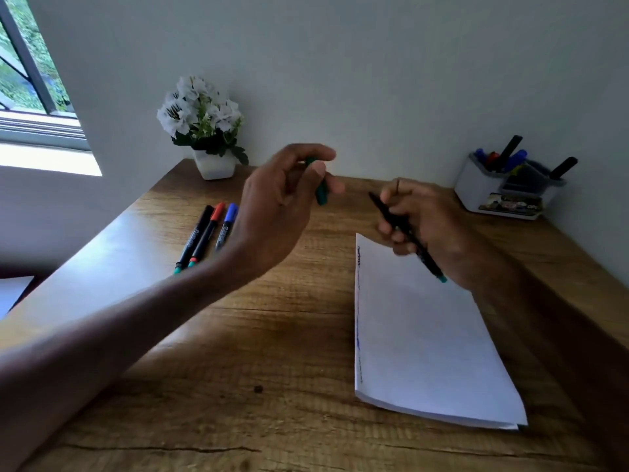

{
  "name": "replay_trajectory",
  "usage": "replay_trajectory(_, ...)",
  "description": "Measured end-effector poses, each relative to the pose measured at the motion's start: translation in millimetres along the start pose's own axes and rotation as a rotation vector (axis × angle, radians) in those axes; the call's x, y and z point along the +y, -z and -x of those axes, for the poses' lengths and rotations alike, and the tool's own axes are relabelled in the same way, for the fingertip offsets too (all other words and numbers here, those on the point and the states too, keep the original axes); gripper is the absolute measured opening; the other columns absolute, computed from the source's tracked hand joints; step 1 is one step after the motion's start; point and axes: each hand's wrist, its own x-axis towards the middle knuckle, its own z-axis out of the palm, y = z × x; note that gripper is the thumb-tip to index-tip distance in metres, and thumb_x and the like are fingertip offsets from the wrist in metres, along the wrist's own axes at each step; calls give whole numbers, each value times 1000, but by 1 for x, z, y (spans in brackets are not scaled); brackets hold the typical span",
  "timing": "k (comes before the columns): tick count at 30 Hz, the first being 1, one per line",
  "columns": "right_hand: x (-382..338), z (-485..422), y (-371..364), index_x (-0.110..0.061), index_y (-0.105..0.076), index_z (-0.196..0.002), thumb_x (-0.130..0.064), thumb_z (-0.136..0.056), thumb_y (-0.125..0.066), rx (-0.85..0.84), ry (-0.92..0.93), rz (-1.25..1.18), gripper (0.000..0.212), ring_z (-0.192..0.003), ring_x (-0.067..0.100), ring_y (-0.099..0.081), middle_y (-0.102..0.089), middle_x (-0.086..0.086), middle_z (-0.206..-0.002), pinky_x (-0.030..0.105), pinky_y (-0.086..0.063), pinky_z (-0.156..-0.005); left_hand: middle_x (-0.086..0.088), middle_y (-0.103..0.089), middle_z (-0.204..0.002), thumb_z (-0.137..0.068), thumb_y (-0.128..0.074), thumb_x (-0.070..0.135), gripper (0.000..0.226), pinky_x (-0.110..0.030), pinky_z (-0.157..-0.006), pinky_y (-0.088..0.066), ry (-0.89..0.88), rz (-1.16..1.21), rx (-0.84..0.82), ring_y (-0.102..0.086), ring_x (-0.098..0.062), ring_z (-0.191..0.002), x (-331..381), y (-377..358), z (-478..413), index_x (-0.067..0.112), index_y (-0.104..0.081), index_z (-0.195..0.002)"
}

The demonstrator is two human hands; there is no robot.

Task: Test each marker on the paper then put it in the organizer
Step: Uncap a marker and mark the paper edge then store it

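Slim black marker (406,235) gripped in right hand (420,223); green cap (321,190) pinched in left hand (282,199).

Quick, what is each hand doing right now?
Left hand pinches the green cap.
Right hand grips the black marker.

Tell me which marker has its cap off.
The marker in the right hand: its dark tip is bare, while the left hand holds a green cap. The three markers on the table are capped.
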Motion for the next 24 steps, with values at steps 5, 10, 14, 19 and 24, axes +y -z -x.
replay_trajectory(5, -2, -7, 24, -6, -69, -111, 7, -99, -34, 41, -10, -284, 39, -70, 12, -65, -73, 8, -86, 19, -54, -53, -3, -62, -75, -99, -45, -1, 26, -31, -60, -44, 100, 62, -498, -56, -15, -67, 12, -4, 10, 1, -71, -98)
replay_trajectory(10, 5, -5, 34, -5, -63, -121, -7, -98, -55, -69, 27, -318, 25, -86, 13, -72, -74, 7, -97, 17, -58, -63, 12, -65, -103, -98, -57, 50, 39, -18, -74, -48, 56, -504, -914, -58, -3, -89, 24, -10, 17, 29, -61, -131)
replay_trajectory(14, 8, -2, 21, -12, -67, -98, -38, -93, -57, -183, 24, -88, 29, -76, 20, -73, -75, 12, -89, 22, -55, -52, 12, -54, -133, -87, -64, 65, 69, -13, -81, -39, 80, -703, -1035, -50, -5, -111, 17, -12, 16, 42, -41, -148)
replay_trajectory(19, 9, 8, 6, -1, -62, -112, -21, -101, -47, -208, 99, -61, 27, -80, 32, -74, -76, 22, -94, 32, -58, -57, 15, -46, -107, -84, -59, 73, 44, -21, -71, -36, 81, -723, -947, -44, -1, -92, -1, -7, 14, 51, -44, -120)
replay_trajectory(24, 10, 40, -3, 4, -69, -102, -26, -96, -52, -341, 37, 47, 35, -76, 36, -74, -76, 22, -90, 34, -60, -55, 11, -40, -105, -79, -51, 83, 68, -33, -80, -35, 52, -741, -900, -40, -12, -99, -16, -1, 11, 49, -36, -136)
